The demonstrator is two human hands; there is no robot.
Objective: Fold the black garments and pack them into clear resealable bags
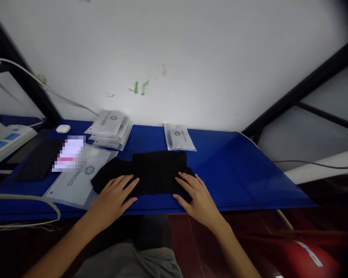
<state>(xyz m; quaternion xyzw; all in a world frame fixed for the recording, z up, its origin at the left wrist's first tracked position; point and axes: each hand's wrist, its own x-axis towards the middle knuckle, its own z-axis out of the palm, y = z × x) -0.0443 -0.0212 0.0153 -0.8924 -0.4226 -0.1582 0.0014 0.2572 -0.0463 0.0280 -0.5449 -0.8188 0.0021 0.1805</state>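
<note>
A folded black cloth [159,170] lies on the blue table [237,173] in front of me. My left hand [116,197] rests flat on its left part with the fingers spread. On its right end lies my right hand [195,195], fingers also apart. Neither hand grips the cloth. Partly under the cloth's left end and beside my left hand is a flat translucent bag [75,185] with printed lettering.
Behind the cloth are a stack of translucent bags [110,125] and a single filled bag [179,137]. To the left are a lit phone [69,152], a dark phone [39,160], a white earbud case [63,128] and a power strip [10,141] with cables.
</note>
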